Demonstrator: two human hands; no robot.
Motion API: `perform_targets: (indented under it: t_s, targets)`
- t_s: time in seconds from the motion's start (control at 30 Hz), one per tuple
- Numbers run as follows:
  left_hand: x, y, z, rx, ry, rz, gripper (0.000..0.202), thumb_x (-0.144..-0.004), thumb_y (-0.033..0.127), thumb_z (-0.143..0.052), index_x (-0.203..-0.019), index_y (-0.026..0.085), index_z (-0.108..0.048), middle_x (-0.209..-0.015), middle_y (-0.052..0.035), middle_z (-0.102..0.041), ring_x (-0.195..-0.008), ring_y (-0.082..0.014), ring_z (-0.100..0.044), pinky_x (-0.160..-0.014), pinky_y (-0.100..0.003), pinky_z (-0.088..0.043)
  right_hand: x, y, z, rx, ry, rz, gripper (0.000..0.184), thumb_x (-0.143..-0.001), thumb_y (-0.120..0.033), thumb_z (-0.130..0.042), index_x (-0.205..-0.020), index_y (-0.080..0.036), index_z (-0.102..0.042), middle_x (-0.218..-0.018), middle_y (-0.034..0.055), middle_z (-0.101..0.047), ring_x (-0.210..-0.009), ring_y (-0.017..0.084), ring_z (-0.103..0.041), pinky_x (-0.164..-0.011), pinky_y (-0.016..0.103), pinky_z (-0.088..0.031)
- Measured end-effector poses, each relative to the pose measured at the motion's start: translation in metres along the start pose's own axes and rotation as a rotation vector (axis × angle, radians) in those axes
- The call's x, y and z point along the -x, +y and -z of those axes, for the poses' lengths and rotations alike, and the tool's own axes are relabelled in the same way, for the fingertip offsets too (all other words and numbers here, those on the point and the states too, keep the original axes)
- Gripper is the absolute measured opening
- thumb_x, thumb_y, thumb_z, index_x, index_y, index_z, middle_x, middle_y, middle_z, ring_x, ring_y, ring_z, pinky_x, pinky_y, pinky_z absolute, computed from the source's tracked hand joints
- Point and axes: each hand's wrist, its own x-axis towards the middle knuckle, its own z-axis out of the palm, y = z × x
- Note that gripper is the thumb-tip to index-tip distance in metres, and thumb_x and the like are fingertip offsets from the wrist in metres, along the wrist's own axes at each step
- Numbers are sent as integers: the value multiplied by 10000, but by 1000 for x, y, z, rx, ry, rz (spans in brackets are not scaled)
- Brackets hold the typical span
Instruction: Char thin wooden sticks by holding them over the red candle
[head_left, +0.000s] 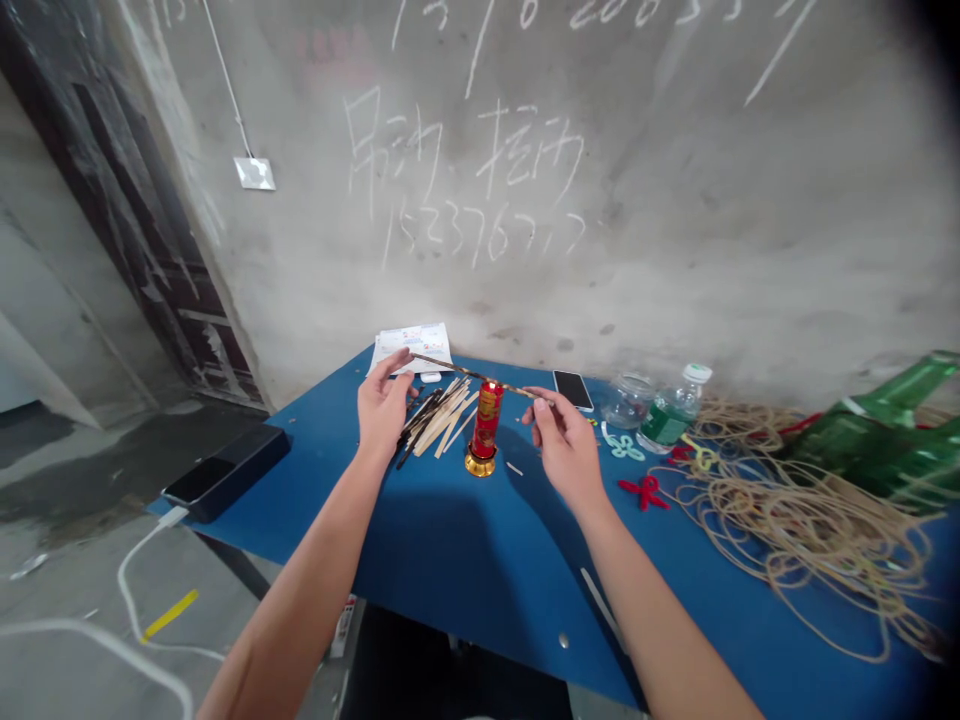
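Observation:
A thin dark stick with pale flecks point(465, 372) runs between my hands, sloping down to the right. My left hand point(384, 405) has its fingertips at the stick's far left end, closed loosely around it. The other end is pinched between thumb and fingers of my right hand point(564, 440). Just below the stick stands a red cylinder with gold markings point(487, 420), upright on a gold flared base point(481, 461). The stick passes across its top; whether they touch I cannot tell. Loose pale and black flat sticks point(442, 417) lie beside my left hand.
On the blue table point(450, 540) are printed paper point(412, 340), a phone point(573, 390), a glass jar point(628, 402) and a water bottle point(671, 410). Tangled tan cord point(810, 540) and green bottles point(885, 430) crowd the right. A dark box point(229, 470) sits left.

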Motion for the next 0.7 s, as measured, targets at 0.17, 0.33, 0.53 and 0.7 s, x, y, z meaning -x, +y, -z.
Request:
perform_targets:
  t_s: [0.17, 0.33, 0.53, 0.7]
  targets:
    - [-1, -3, 2, 0, 16, 13, 407, -820, 276, -703, -1224, 259, -749, -1317, -100, -702, -637, -119, -629, -506, -230, -438, -2, 2, -5, 12, -6, 15, 414, -997, -531, -522, -1205, -212, -682, -824, 28, -647, -583, 144, -484, -550, 278, -422]
    - [-3, -5, 5, -7, 16, 20, 440, -819, 292, -702, -1256, 252, -736, -1246, -95, -727, -640, -125, -636, -441, -212, -371, -2, -1, -6, 61, 6, 18, 436, -980, -550, -539, -1193, -209, -709, -819, 32, -653, -598, 151, -502, -547, 279, -419]
    - [-4, -5, 9, 64, 15, 21, 412, -821, 274, -713, -1232, 265, -743, -1286, -91, -714, -645, -122, -624, -465, -211, -403, -3, -6, -10, 129, 9, 28, 453, -977, -545, -547, -1225, -204, -712, -834, 48, -676, -679, 177, -572, -577, 280, -446]
    - [-9, -7, 13, 151, 34, 59, 398, -813, 312, -762, -1204, 239, -750, -1259, -105, -724, -624, -110, -608, -474, -208, -407, -6, -15, -9, 218, -19, 51, 452, -983, -527, -540, -1261, -211, -704, -872, 57, -701, -707, 190, -603, -621, 300, -478]
